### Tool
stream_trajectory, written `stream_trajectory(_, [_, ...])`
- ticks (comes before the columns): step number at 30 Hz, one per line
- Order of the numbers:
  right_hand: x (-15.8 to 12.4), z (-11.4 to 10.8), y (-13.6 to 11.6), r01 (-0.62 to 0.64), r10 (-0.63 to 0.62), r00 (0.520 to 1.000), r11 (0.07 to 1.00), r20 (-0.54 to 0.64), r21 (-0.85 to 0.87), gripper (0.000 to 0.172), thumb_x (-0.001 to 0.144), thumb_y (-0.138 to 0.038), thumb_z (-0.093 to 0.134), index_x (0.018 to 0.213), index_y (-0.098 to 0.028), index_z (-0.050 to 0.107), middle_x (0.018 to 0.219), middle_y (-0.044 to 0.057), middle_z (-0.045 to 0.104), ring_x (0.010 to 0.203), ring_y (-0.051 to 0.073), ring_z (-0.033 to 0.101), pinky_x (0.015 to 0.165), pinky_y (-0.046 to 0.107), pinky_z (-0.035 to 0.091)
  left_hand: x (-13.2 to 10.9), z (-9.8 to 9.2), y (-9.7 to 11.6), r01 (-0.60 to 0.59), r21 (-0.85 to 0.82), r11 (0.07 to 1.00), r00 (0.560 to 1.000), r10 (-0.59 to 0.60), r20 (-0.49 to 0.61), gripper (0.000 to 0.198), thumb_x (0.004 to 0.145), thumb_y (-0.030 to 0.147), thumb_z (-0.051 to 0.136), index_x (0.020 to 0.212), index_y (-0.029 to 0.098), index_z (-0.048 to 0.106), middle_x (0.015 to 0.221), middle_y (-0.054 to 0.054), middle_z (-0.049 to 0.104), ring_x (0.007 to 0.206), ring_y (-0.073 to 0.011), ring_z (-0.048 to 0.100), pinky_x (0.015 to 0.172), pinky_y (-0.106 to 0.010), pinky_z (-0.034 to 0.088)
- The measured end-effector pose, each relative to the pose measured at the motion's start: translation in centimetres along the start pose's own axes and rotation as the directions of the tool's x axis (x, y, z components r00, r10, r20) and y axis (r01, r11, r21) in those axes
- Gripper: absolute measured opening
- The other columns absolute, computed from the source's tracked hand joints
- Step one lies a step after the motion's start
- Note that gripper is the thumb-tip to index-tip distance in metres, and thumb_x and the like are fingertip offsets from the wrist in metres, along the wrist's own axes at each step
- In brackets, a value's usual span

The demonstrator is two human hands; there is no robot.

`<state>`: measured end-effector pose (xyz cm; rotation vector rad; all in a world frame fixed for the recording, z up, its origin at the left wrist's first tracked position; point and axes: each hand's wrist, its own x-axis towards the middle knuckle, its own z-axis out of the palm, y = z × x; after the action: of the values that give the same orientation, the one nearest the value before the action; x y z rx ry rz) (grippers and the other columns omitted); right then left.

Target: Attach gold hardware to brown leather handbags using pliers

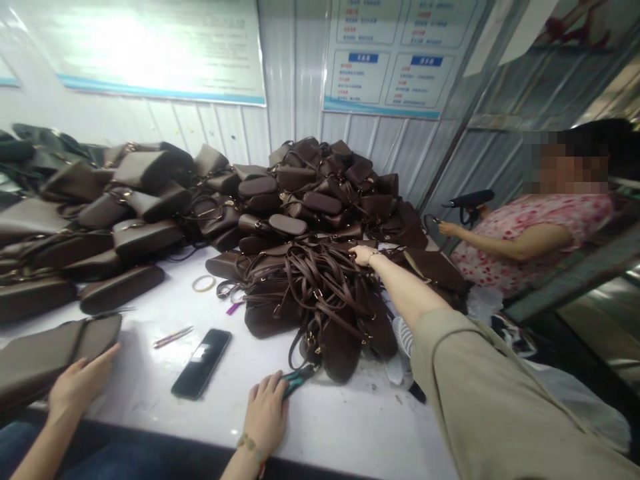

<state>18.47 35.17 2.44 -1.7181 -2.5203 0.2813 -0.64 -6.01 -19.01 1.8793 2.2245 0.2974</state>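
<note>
Plainly, the dark brown handbags sit heaped mid-desk, their straps tangled on top, directly between the two hands. The nearest bag lies with its long axis running toward the wearer, beyond and to the right of the left hand, which is nearer to it; the right hand is over at the heap's far right. The left fingers are curled around green-handled pliers, tips aimed at the bags' front edge, the wrist low by the desk. The right arm stretches up and leftward, almost straight, its fingers touching the strap tangle; whether they pinch anything I can't tell. Left of the pliers lie a black phone and a slim metallic tool; farther left, another person's hand holds a taupe handbag. Off to the right, a co-worker handles a dark bag.
</note>
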Motion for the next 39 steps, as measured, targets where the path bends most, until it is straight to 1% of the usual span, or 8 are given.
stream_trajectory(6, [-0.5,-6.2,-0.1,-0.096,0.090,0.915,0.995,-0.394,0.006,0.039,0.101,-0.027,0.036,0.135,-0.018,0.054,0.128,0.017,0.063,0.113,0.028,0.063,0.092,0.038,0.049,-0.1,0.8,-0.9,0.045,-0.002,0.999,0.996,-0.045,-0.081,0.042,0.092,0.015,0.043,0.125,0.028,0.064,0.147,-0.002,0.055,0.133,-0.0217,0.048,0.114,-0.043,0.027])
stream_trajectory(9, [-2.2,-14.1,0.0,0.064,-0.030,0.749,0.998,-0.662,0.027,0.032,0.099,-0.029,0.046,0.127,-0.018,0.057,0.118,0.012,0.067,0.105,0.025,0.063,0.086,0.034,0.048,0.7,0.5,-1.2,0.062,0.072,0.995,0.995,-0.057,-0.077,0.043,0.090,0.012,0.042,0.124,0.025,0.065,0.147,-0.005,0.054,0.136,-0.0252,0.046,0.116,-0.048,0.023])
stream_trajectory(12, [-8.3,-22.1,-0.4,0.393,-0.222,0.481,0.920,-0.848,-0.019,0.023,0.094,-0.035,0.060,0.101,-0.013,0.064,0.089,0.006,0.068,0.080,0.017,0.059,0.074,0.028,0.045,1.8,-1.3,-0.5,-0.007,0.126,0.992,0.994,0.021,-0.110,0.042,0.086,0.009,0.046,0.121,0.022,0.066,0.146,-0.009,0.056,0.136,-0.0290,0.047,0.115,-0.053,0.023])
stream_trajectory(16, [-21.9,-25.7,-2.4,0.568,-0.304,0.449,0.823,-0.840,0.007,0.028,0.093,-0.040,0.065,0.092,-0.011,0.062,0.077,-0.001,0.057,0.066,0.006,0.045,0.066,0.023,0.038,2.2,-7.7,1.8,-0.180,0.114,0.977,0.911,0.209,-0.355,0.031,0.089,0.015,0.050,0.115,0.023,0.066,0.136,-0.009,0.063,0.124,-0.0290,0.057,0.106,-0.051,0.034])
stream_trajectory(20, [-32.8,-18.9,-3.7,0.564,-0.218,0.601,0.797,-0.769,0.215,0.031,0.089,-0.047,0.069,0.087,-0.017,0.062,0.075,-0.003,0.054,0.065,0.007,0.047,0.059,0.020,0.036,-0.4,-15.5,3.3,-0.324,0.041,0.945,0.648,0.253,-0.718,0.027,0.089,0.019,0.059,0.116,0.021,0.061,0.116,-0.010,0.069,0.106,-0.0254,0.063,0.094,-0.042,0.043])
stream_trajectory(24, [-35.9,-3.9,-2.2,0.409,-0.143,0.893,0.651,-0.426,0.640,0.026,0.090,-0.044,0.066,0.100,-0.021,0.065,0.084,0.000,0.064,0.074,0.016,0.060,0.062,0.024,0.047,-4.4,-18.1,3.7,-0.410,0.074,0.909,0.422,0.261,-0.869,0.030,0.079,0.010,0.068,0.106,0.020,0.061,0.098,-0.007,0.070,0.091,-0.0216,0.065,0.089,-0.039,0.045])
stream_trajectory(30, [-35.5,17.1,0.3,0.137,-0.003,0.989,0.366,-0.146,0.920,0.028,0.083,-0.050,0.067,0.091,-0.022,0.066,0.085,0.002,0.068,0.080,0.020,0.061,0.074,0.032,0.052,-6.7,-10.8,6.6,-0.504,0.213,0.837,0.780,0.547,-0.305,0.026,0.091,0.020,0.056,0.116,0.019,0.062,0.113,-0.008,0.070,0.103,-0.0231,0.060,0.094,-0.038,0.041])
stream_trajectory(39, [-37.6,15.7,1.2,0.047,-0.259,0.965,0.018,-0.041,0.999,0.055,0.090,-0.059,0.058,0.132,-0.024,0.057,0.139,0.009,0.056,0.132,0.025,0.052,0.114,0.043,0.041,-5.0,-7.7,9.0,-0.277,0.260,0.925,0.939,0.318,-0.129,0.023,0.094,0.026,0.046,0.100,0.015,0.066,0.099,-0.012,0.065,0.100,-0.0299,0.054,0.094,-0.043,0.039])
